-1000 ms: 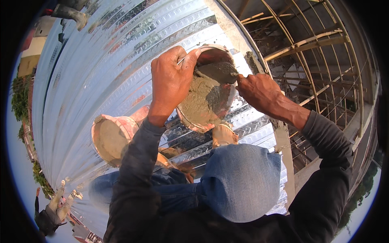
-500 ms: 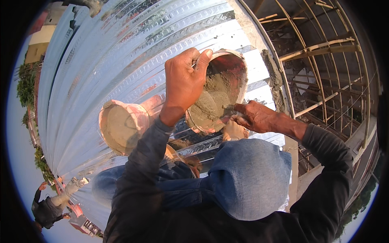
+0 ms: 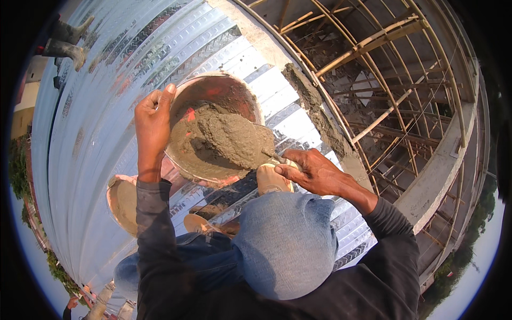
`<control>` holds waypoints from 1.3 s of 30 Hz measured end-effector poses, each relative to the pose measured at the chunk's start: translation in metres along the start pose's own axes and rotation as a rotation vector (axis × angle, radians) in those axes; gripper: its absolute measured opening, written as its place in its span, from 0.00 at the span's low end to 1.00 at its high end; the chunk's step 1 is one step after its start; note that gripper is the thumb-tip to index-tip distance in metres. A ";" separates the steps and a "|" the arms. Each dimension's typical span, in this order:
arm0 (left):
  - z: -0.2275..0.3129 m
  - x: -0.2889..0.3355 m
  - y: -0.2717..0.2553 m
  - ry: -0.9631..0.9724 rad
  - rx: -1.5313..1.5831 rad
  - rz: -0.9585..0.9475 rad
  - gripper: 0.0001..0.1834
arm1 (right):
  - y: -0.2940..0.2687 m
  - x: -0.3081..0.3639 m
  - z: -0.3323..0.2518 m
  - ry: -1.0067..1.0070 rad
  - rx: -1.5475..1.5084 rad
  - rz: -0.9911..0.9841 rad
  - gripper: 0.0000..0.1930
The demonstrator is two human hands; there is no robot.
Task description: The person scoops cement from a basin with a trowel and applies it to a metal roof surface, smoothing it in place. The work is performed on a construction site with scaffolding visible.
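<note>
My left hand [image 3: 153,128] is closed on the left rim of a mortar-smeared bucket [image 3: 242,96], which tilts so its mouth faces me. Grey wet mortar lies inside it. In my right hand [image 3: 320,173] is the handle of a trowel [image 3: 274,156]. A heaped lump of mortar [image 3: 229,136] covers the trowel's blade, which I cannot see, over the bucket's lower right rim. My bent knee in blue jeans [image 3: 282,240] and a shoe [image 3: 272,178] are just below the bucket.
A second bucket [image 3: 121,202] with grey mix lies left of my forearm. Ribbed metal decking [image 3: 96,149] spreads leftward. On the right, a concrete edge carries rough mortar [image 3: 314,104] beside a drop with bamboo poles [image 3: 381,125]. Another person's boots [image 3: 66,48] stand far left.
My view has turned rightward, so things sit further left. The trowel has risen from the mortar with a heaped load. My left hand keeps the bucket rim.
</note>
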State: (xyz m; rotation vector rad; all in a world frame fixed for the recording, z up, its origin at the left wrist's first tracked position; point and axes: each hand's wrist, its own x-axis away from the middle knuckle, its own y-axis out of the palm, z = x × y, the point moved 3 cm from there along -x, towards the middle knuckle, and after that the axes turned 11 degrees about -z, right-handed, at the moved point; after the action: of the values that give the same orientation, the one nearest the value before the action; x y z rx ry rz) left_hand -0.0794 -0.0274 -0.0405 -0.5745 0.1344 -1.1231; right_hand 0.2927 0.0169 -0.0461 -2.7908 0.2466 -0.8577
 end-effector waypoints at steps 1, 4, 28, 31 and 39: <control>-0.001 -0.001 0.001 -0.009 -0.004 0.000 0.29 | -0.005 0.016 0.001 0.060 -0.013 0.051 0.28; 0.007 -0.001 0.001 -0.024 -0.012 -0.003 0.31 | -0.006 0.055 0.015 0.206 -0.012 0.284 0.26; -0.006 -0.019 -0.009 -0.021 0.033 -0.054 0.27 | -0.009 0.052 0.163 0.538 0.297 0.567 0.22; -0.002 -0.020 -0.005 -0.044 0.025 -0.078 0.27 | -0.008 0.063 0.147 0.555 0.255 0.534 0.20; -0.001 -0.026 -0.002 -0.019 0.038 -0.092 0.26 | 0.019 0.081 0.143 0.550 0.362 0.412 0.18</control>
State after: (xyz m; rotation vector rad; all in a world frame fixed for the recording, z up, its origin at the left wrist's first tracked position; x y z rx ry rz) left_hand -0.0930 -0.0050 -0.0449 -0.5619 0.0711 -1.2070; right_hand 0.4378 0.0020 -0.1234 -2.0249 0.6494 -1.3710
